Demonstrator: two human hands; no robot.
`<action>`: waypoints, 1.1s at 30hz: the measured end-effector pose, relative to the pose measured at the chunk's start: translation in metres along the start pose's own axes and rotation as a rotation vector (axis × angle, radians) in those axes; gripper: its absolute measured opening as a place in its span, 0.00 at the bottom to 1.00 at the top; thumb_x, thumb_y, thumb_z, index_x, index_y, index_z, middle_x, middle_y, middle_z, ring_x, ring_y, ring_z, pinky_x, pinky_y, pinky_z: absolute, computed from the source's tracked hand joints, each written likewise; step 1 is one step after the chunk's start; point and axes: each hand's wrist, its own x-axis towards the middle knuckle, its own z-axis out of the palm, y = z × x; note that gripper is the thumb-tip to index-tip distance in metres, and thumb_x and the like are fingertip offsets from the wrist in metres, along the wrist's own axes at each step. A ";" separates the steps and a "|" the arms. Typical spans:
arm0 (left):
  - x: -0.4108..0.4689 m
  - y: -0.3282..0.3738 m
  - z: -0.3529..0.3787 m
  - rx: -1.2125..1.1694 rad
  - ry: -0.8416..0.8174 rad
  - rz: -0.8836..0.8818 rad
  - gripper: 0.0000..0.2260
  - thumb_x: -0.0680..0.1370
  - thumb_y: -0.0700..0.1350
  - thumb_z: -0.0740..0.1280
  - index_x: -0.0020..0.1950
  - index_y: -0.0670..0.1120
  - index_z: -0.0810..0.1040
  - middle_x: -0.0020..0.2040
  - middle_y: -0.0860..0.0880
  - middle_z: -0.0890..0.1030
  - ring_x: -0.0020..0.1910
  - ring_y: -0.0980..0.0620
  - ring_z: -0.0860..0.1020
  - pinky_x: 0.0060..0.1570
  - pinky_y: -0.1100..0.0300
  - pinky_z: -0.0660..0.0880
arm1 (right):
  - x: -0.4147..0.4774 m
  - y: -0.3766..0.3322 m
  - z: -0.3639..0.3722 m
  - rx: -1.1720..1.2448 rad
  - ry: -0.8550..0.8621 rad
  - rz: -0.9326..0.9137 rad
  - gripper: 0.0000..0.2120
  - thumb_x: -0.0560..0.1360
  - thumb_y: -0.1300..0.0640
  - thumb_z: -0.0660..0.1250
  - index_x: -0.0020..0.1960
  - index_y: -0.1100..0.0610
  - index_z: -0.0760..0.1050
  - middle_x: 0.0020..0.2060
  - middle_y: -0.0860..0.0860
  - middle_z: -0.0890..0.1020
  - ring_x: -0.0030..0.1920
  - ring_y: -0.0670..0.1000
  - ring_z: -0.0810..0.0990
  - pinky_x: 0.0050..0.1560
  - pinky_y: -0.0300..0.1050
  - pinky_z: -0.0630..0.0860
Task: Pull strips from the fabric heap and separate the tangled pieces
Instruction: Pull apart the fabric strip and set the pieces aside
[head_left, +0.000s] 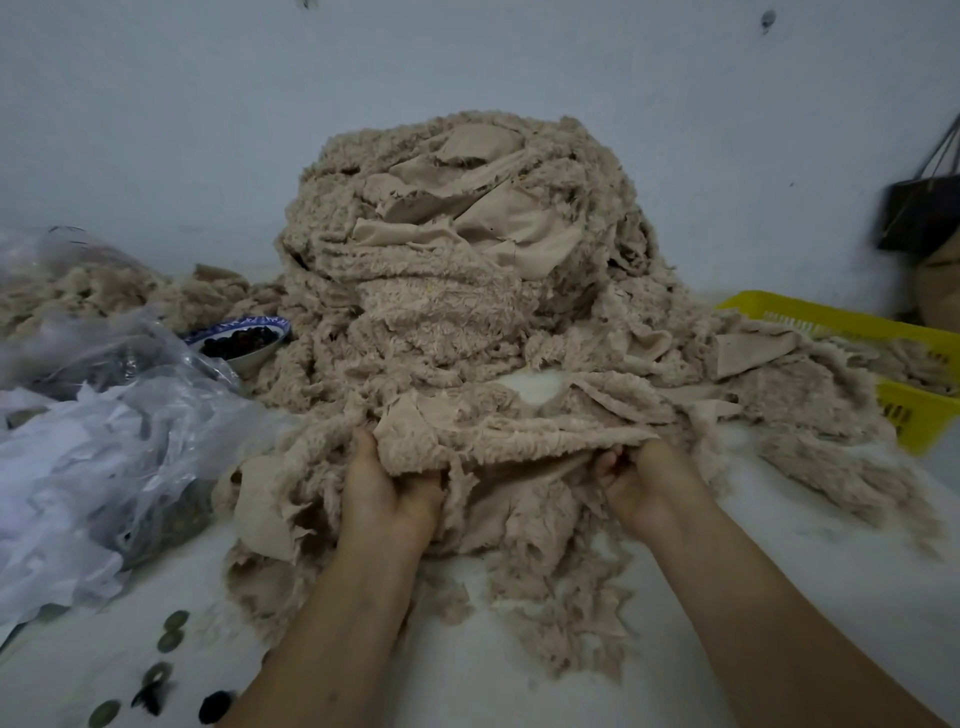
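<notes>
- Towering over the middle of the desk (831, 571), the fabric heap (457, 270) is a mound of beige fleecy pieces knotted together. Its skirts spill forward toward the near edge and off to the right.
- Crumpled clear plastic bags (104, 441) crowd the left side; the far one seems to hold more fleece.
- A yellow basket (810, 312) sits at the right, with scraps draped over its rim.
- One long fleecy strip (498, 436) runs across the foot of the heap between the two hands. Its far edge and the ragged pieces below it look tangled in.
- The left grip (387, 493), a bare hand, is clamped on the strip's left end, fingers curled under the edge.
- The right grip (644, 483) is pinched tight on the right end.
- A small patterned bowl (260, 323) of dark fruit stands beside the heap at the left.
- A few coins (174, 631) lie near the front left corner.
- Step in hand, as I judge it: drawing this strip free, with most of the heap unsorted. The next move calls for a steady pull toward the body, hands easing apart, shaking off any scraps that cling underneath.
</notes>
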 end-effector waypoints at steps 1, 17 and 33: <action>0.001 -0.001 -0.002 0.022 -0.001 -0.002 0.25 0.85 0.58 0.54 0.70 0.40 0.75 0.63 0.37 0.81 0.63 0.40 0.79 0.67 0.45 0.73 | -0.001 -0.001 0.000 0.037 0.012 0.022 0.14 0.80 0.71 0.52 0.45 0.59 0.74 0.34 0.52 0.75 0.23 0.43 0.68 0.19 0.32 0.67; -0.004 0.004 0.000 0.025 -0.196 0.009 0.17 0.78 0.50 0.65 0.63 0.43 0.80 0.59 0.45 0.84 0.51 0.52 0.84 0.47 0.58 0.82 | -0.006 0.006 -0.002 -1.133 -0.210 -0.398 0.20 0.81 0.52 0.60 0.73 0.43 0.68 0.65 0.43 0.71 0.60 0.44 0.71 0.55 0.43 0.69; -0.009 -0.012 0.003 0.211 -0.307 -0.048 0.11 0.78 0.43 0.65 0.52 0.41 0.87 0.54 0.43 0.86 0.55 0.48 0.84 0.47 0.56 0.83 | -0.019 0.022 0.008 -1.565 -0.510 -0.812 0.15 0.83 0.52 0.60 0.38 0.50 0.66 0.34 0.45 0.71 0.34 0.44 0.69 0.37 0.45 0.64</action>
